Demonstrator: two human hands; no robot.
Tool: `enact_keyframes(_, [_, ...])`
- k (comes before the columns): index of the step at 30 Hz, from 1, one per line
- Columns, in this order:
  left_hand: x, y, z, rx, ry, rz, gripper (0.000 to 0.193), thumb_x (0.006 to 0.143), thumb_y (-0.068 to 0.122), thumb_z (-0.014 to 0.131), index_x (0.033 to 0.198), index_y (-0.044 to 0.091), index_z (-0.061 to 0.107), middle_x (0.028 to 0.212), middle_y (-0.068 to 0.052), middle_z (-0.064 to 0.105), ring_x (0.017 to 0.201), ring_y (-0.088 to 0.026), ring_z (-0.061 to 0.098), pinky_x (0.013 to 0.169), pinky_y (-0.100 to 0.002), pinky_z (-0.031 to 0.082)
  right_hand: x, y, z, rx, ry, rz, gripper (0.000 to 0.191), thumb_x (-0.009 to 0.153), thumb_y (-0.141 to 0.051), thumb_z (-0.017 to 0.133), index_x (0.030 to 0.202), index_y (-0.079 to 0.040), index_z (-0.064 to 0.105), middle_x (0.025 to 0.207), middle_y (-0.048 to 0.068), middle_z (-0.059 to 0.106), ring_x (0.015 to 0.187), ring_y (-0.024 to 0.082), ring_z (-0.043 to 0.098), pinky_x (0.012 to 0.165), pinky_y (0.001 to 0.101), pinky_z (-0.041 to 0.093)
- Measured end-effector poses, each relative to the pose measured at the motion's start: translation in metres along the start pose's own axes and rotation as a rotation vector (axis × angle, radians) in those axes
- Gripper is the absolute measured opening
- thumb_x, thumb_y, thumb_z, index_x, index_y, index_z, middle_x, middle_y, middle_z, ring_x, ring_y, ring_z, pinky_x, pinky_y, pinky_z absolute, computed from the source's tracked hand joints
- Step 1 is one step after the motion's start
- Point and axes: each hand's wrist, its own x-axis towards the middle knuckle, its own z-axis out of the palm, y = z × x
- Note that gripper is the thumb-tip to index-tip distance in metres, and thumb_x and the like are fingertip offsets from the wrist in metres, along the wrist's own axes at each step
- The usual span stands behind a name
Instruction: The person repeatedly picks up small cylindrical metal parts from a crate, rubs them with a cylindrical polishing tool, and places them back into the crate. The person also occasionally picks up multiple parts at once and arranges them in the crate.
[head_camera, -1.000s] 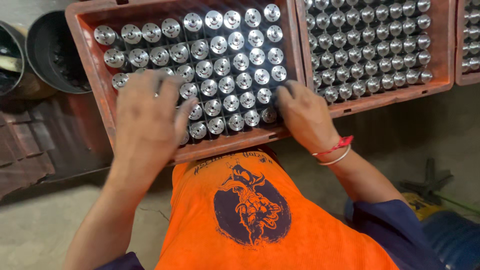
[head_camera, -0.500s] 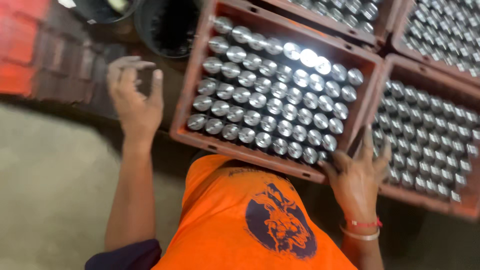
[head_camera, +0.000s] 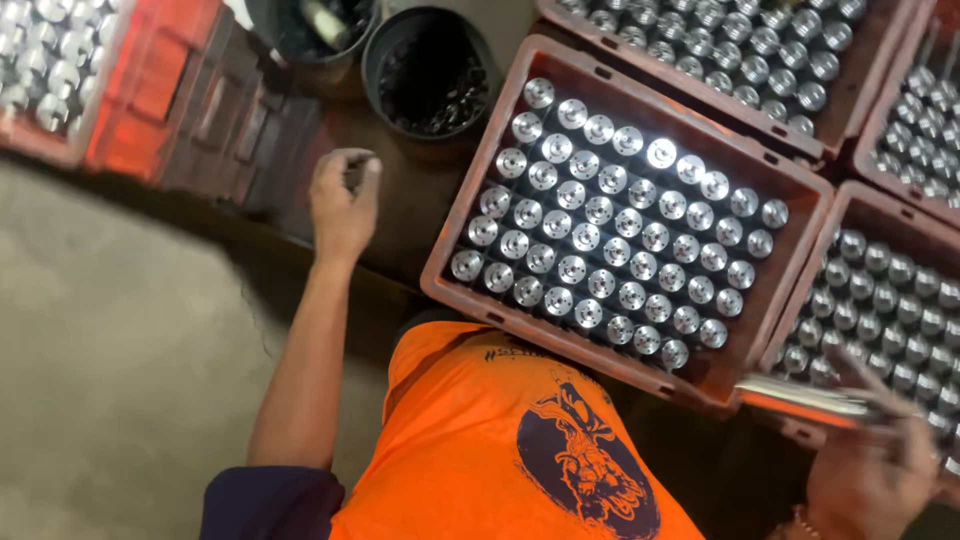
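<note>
A brown plastic crate (head_camera: 441, 287) in front of me holds rows of several shiny round metal parts (head_camera: 612, 232) standing on end. My left hand (head_camera: 343, 203) hovers left of the crate, just below a black bucket (head_camera: 430, 72), with its fingers curled closed and nothing clearly seen in them. At the bottom right my right hand (head_camera: 868, 472) is blurred. It grips a flat, shiny metal piece (head_camera: 800, 396) over the near corner where the crate meets the neighbouring crate (head_camera: 800, 300). My orange shirt (head_camera: 500, 440) fills the lower middle.
More crates of the same metal parts stand behind (head_camera: 850, 110) and to the right. A second dark bucket (head_camera: 308, 28) sits at the top. A red crate (head_camera: 135, 95) with parts is at the top left, above bare grey floor (head_camera: 120, 380).
The view has swung so the crate lies further right. My left hand, open before, has curled closed near the bucket. My right hand left the crate's edge and now holds a flat metal piece.
</note>
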Motion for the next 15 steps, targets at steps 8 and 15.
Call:
enact_keyframes(8, [0.098, -0.015, 0.028, -0.040, -0.223, 0.197, 0.013, 0.099, 0.014, 0.070, 0.106, 0.003, 0.069, 0.100, -0.016, 0.072, 0.091, -0.031, 0.070, 0.081, -0.040, 0.056, -0.013, 0.021, 0.054, -0.638, 0.123, 0.182, 0.037, 0.100, -0.039, 0.071, 0.123, -0.010, 0.070, 0.121, 0.019, 0.067, 0.095, 0.036, 0.069, 0.080, 0.0453, 0.055])
enact_keyframes(15, [0.170, -0.047, 0.088, 0.417, -0.633, 0.291, 0.051, 0.090, 0.027, 0.078, 0.132, 0.005, 0.058, 0.131, -0.029, 0.057, 0.117, -0.047, 0.059, 0.100, -0.049, 0.049, -0.024, 0.021, 0.083, -1.439, 0.082, 0.036, 0.030, 0.093, -0.036, 0.081, 0.115, -0.016, 0.076, 0.107, 0.014, 0.070, 0.091, 0.035, 0.070, 0.082, 0.0456, 0.057])
